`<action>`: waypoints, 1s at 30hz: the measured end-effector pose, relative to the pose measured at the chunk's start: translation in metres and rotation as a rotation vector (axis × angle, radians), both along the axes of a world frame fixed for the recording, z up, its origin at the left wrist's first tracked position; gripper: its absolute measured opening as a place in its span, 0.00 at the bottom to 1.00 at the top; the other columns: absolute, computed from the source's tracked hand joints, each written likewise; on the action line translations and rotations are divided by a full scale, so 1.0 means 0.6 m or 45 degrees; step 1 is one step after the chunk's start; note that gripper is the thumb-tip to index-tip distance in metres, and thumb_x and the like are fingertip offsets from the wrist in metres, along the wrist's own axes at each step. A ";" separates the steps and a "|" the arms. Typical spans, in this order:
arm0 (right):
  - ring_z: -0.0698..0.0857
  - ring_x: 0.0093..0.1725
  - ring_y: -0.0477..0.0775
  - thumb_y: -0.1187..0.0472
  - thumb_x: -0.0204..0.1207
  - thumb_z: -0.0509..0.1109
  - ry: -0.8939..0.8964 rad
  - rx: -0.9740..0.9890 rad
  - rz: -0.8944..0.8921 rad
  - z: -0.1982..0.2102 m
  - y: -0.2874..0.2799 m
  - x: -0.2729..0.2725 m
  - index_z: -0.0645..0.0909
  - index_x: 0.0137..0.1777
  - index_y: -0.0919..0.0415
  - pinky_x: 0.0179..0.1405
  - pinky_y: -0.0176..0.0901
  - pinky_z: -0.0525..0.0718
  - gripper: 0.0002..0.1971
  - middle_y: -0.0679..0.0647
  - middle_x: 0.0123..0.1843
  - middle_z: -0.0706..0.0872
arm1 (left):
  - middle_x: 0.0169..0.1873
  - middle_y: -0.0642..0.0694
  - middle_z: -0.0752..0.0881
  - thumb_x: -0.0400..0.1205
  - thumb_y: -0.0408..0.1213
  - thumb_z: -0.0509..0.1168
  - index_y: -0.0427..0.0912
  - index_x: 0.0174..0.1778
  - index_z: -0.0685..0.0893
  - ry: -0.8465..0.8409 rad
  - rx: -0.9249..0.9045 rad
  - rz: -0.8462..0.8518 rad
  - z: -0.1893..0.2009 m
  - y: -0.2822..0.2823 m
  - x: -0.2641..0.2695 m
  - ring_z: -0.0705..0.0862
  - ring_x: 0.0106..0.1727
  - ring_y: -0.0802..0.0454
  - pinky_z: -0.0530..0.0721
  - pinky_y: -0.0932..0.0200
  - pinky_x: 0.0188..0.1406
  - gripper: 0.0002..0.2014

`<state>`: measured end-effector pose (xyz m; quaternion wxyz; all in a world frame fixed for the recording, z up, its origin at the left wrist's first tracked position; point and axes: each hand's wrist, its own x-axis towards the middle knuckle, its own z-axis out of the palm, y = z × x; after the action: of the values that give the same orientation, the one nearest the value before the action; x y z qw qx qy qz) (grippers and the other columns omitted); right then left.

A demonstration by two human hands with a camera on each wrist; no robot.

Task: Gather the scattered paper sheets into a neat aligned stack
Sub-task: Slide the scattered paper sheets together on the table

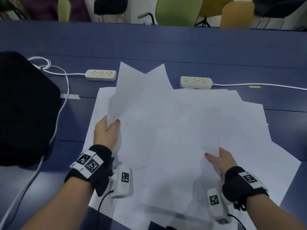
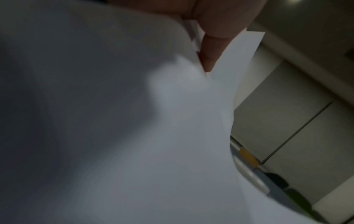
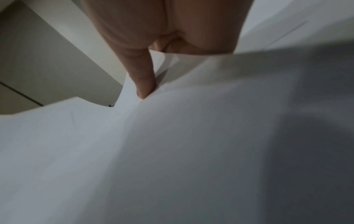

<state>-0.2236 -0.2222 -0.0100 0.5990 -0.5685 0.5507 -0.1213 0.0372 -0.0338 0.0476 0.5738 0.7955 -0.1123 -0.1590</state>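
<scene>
Several white paper sheets (image 1: pixel 182 123) lie fanned and overlapping on the blue table (image 1: pixel 149 47). My left hand (image 1: pixel 106 131) pinches the left edge of a lifted bundle of sheets (image 1: pixel 141 83), thumb on top, fingers hidden beneath. My right hand (image 1: pixel 221 160) pinches the right side of the raised sheets, thumb on top. In the left wrist view a thumb (image 2: pixel 212 45) presses on the paper (image 2: pixel 134 136). In the right wrist view a thumb (image 3: pixel 143 78) presses into the white sheets (image 3: pixel 172 151), which fill the frame.
Two white power strips (image 1: pixel 100 75) (image 1: pixel 196 82) lie behind the papers, with white cables (image 1: pixel 63 103) running left and right. A black object (image 1: pixel 25 105) sits at the left. Chairs (image 1: pixel 179 10) stand beyond the table's far edge.
</scene>
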 end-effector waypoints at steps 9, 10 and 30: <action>0.84 0.58 0.64 0.63 0.72 0.72 0.193 -0.130 0.095 -0.027 -0.012 -0.001 0.80 0.58 0.65 0.65 0.61 0.80 0.15 0.63 0.59 0.86 | 0.37 0.58 0.90 0.79 0.33 0.63 0.54 0.42 0.85 -0.185 -0.333 -0.050 0.149 0.040 0.017 0.89 0.43 0.55 0.85 0.52 0.50 0.10; 0.84 0.58 0.64 0.63 0.71 0.72 0.209 -0.137 0.119 -0.031 -0.013 -0.001 0.79 0.61 0.65 0.64 0.62 0.80 0.18 0.63 0.59 0.86 | 0.34 0.59 0.91 0.81 0.30 0.62 0.53 0.42 0.84 -0.201 -0.388 -0.067 0.166 0.040 0.017 0.89 0.40 0.59 0.86 0.56 0.46 0.11; 0.88 0.50 0.59 0.71 0.80 0.58 -0.471 0.579 -0.013 0.016 0.056 -0.003 0.80 0.58 0.59 0.49 0.54 0.84 0.13 0.57 0.49 0.92 | 0.51 0.53 0.84 0.81 0.29 0.63 0.48 0.58 0.78 0.581 -0.027 -0.357 -0.056 0.015 -0.076 0.83 0.54 0.52 0.77 0.53 0.59 0.13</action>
<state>-0.2253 -0.1884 -0.0007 0.8007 -0.3851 0.4479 -0.0993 -0.0083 -0.0247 0.0143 0.5648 0.7097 -0.0909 -0.4111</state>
